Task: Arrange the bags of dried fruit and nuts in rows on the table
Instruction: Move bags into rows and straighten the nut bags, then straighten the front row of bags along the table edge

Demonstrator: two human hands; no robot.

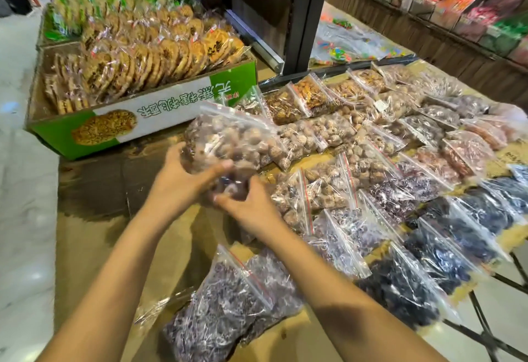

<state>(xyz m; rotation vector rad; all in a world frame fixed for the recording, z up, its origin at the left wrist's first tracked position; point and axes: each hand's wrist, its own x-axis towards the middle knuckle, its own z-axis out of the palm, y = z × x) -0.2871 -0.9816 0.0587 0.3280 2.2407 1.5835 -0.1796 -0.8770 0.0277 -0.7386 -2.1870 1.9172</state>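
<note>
Hands: left hand cups the near end of a clear bag of round brown nuts from below, fingers curled around it; right hand pinches the bag's lower corner.
Bag position: lifted and tilted above the table, at the left end of the laid rows.
Doing it well: likely lower it flat beside the matching brown bags, zip edge angled like its neighbours, overlapping evenly.
Rows: brown bags at the back, purple bags in the middle, dark bags to the right.
Obstacles: green cookie box crowds the far left; a loose purple bag lies out of line near the front edge.
</note>
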